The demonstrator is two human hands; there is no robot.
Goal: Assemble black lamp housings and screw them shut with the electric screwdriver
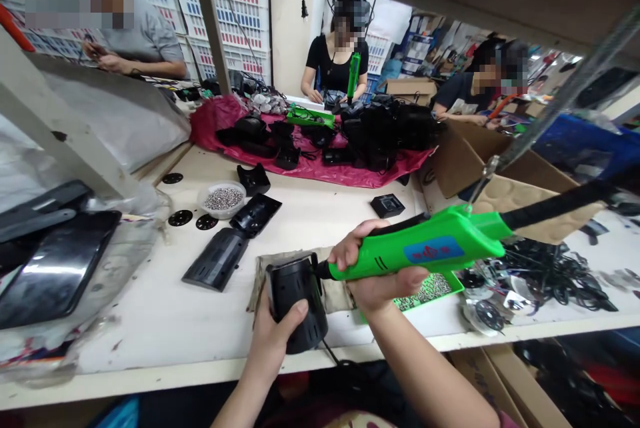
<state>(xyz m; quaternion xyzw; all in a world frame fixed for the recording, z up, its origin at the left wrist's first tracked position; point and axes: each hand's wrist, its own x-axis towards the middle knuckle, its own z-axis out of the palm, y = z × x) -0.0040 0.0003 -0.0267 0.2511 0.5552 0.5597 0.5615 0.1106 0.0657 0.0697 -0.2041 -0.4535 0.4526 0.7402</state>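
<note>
Hands [273, 335] [377, 291] clasp black housing [295, 288] (left) and green screwdriver [390, 253] (right), its blue label [411, 256] bearing illegible red characters [431, 252].

"What kind of place is this?"
"A workshop! There's a bowl [221, 215] of tiny metal bits [223, 199] and some black plastic parts [216, 259] on the bench [140, 328], and a big green tool [415, 248] over it."
"And past the bench?"
"Three people [335, 58] at work, and tall piles of white crates [243, 15]."
</note>
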